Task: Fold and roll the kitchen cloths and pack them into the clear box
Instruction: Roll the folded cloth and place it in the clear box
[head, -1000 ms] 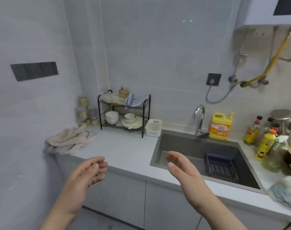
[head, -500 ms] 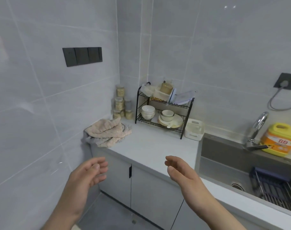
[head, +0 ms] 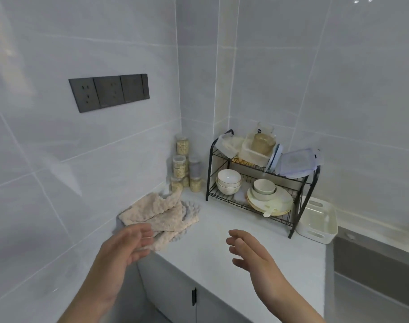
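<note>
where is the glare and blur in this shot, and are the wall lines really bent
Head view: pale glare streaks the left wall, with small lamp spots at the top right; tile joints bow from the wide-angle lens; the left hand is motion-smeared at the fingertips, the right hand less so; the rack is fairly sharp; light is soft, shadows faint.

left hand (head: 126, 248): fingertips are motion-blurred. they overlap the near edge of the cloths (head: 161, 213); contact cannot be confirmed. the forearms behind the left hand and the right hand (head: 250, 252) are cut off by the bottom edge. cloths: a grey cloth (head: 191, 209) lies mostly hidden under the beige ones; the count cannot be determined. jars (head: 180, 166): rear units are partly hidden by front units; contents are too small to identify. rack (head: 219, 199): top-shelf containers overlap one another; its right leg covers part of the white basket (head: 315, 220). sink (head: 373, 259): cut off by the right edge.
</note>
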The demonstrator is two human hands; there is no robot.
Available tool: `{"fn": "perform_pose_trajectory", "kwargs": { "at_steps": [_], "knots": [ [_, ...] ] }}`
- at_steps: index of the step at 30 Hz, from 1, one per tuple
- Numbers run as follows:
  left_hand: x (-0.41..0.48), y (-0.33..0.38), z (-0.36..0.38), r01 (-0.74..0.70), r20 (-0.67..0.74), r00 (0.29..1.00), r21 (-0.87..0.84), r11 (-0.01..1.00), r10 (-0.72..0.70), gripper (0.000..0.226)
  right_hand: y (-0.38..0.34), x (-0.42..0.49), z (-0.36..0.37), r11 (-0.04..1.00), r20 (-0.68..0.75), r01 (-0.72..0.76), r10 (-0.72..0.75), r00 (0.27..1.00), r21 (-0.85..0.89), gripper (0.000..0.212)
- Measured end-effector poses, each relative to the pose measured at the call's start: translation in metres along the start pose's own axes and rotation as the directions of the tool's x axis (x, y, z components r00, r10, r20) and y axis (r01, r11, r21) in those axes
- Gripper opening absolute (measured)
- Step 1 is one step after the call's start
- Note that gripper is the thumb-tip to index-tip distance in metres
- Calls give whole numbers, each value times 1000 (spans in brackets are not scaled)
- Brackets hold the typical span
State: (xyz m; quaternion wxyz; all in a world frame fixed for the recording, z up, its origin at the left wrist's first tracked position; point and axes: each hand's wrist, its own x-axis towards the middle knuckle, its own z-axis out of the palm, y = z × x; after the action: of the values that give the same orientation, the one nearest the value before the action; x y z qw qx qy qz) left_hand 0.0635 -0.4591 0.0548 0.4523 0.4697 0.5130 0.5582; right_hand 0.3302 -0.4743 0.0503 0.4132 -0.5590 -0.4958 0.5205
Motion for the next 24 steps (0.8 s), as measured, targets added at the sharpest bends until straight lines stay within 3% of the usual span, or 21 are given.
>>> {"fn": "perform_pose_trajectory", "kwargs": {
  "at_steps": [5,8,11,13,17,24],
  "knots": [
    [46,-5,-6,38,-16,999,4,999,-38,45,-8,65,15,1000,49,19,-18,999,-21,46],
    [84,-6,-14,56,-33,998,9,998,-56,37,-13,98,22,1000,70,16,-14,997,-22,31],
    [129,-11,-15,74,-8,997,40,996,-73,34,-17,131,28,999,39,21,-20,999,-28,40],
    [163,-19,-15,87,33,995,105,991,-91,31,-20,155,36,999,23,21,-20,1000,-42,39],
    [233,-45,-21,87,117,985,304,949,-128,23,-15,213,56,993,-15,-1,-1,1000,-122,15],
    [350,-96,-37,-62,349,901,692,719,-258,24,11,327,114,878,-61,-112,94,994,-465,31]
  ]
}}
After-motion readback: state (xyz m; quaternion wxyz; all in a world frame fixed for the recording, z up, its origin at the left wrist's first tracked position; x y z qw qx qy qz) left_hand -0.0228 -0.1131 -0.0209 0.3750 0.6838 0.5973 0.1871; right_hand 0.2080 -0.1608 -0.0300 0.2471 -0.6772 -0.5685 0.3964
